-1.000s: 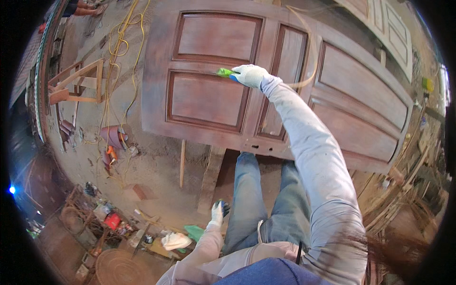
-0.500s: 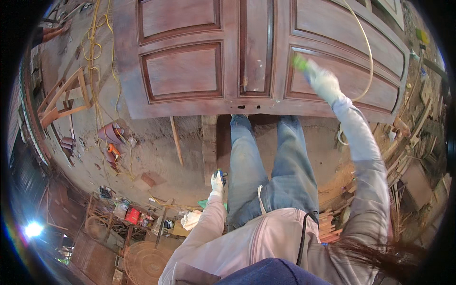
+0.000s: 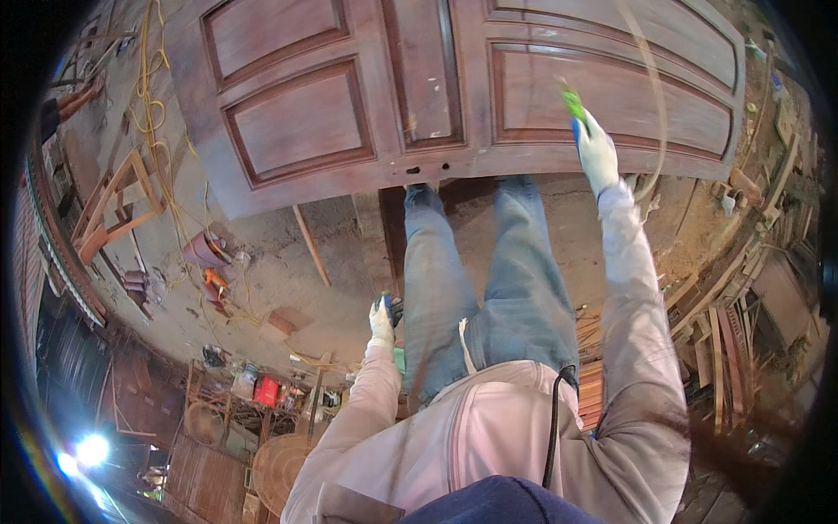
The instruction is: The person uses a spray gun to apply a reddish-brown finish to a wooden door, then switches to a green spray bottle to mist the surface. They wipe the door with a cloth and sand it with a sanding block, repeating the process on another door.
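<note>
A large reddish-brown panelled wooden door (image 3: pixel 419 166) lies before me, its near edge above my feet. My right hand (image 3: pixel 597 153), in a white glove with blue on the fingers, reaches out over the right part of the door. It is closed on a bright green thing (image 3: pixel 572 101) with a thin pale tip, like a small brush; its exact kind is unclear. My left hand (image 3: pixel 381 325), gloved too, hangs low beside my left thigh. Its fingers are curled, with a small dark-blue thing (image 3: pixel 397 311) at them that I cannot make out.
A pale hose (image 3: pixel 653 96) arcs across the door beside my right hand. Yellow cords (image 3: pixel 150 113) run over the ground at left, near a wooden frame (image 3: pixel 122 208) and an orange power tool (image 3: pixel 216 280). Wood scraps (image 3: pixel 729 358) are piled at right. Another person's arm (image 3: pixel 80 99) shows far left.
My view has shifted, so the door sits higher and more tilted. My right hand has turned more upright, with the green thing still in it. My left hand stays low by the thigh.
</note>
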### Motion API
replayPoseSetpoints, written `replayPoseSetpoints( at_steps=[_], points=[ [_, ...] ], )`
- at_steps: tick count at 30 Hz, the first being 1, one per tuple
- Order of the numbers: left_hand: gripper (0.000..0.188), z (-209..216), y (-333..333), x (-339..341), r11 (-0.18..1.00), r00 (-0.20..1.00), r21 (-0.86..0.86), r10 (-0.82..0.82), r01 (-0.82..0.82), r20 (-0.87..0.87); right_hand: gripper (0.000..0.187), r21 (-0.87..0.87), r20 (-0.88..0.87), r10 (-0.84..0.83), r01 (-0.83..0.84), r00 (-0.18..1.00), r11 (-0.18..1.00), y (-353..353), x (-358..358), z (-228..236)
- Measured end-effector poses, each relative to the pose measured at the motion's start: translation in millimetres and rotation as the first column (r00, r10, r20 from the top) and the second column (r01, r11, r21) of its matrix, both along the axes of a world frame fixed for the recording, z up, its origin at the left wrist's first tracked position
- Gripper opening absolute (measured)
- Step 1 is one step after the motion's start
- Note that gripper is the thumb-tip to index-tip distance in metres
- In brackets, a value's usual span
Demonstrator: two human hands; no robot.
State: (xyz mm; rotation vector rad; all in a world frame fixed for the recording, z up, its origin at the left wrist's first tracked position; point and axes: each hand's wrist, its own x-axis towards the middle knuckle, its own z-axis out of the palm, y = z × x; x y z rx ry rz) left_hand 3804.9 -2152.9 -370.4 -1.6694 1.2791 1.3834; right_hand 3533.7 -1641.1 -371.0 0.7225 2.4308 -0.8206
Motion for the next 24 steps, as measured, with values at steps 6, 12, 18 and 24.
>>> replayPoseSetpoints(
  at_steps=[6, 12, 18, 24],
  points=[
    [0.028, -7.1, 4.7, -2.9, 0.996, 0.995, 0.018, -0.086, 0.087, -0.040, 0.041, -0.047, 0.410, -0.389, 0.445, 0.825, 0.894, 81.8, 117.7, 47.3],
    [0.026, -13.6, 26.7, -21.6, 0.976, 0.994, 0.201, -0.071, 0.086, -0.081, 0.036, 0.271, -0.056, -0.562, 0.555, 0.825, 0.787, 171.4, 228.8, 2.5],
    [0.023, -0.2, 91.2, -25.0, 0.959, 0.949, 0.029, -0.276, 0.284, -0.154, 0.040, 0.120, -0.064, -0.412, 0.417, 0.909, 0.901, 197.8, 173.3, 1.8],
    [0.025, 16.4, 163.7, -45.1, 0.595, 0.509, -0.384, -0.804, 0.706, -0.308, 0.045, -0.137, -0.087, -0.371, 0.358, 0.924, 0.924, 205.9, 48.1, -9.7]
  ],
)
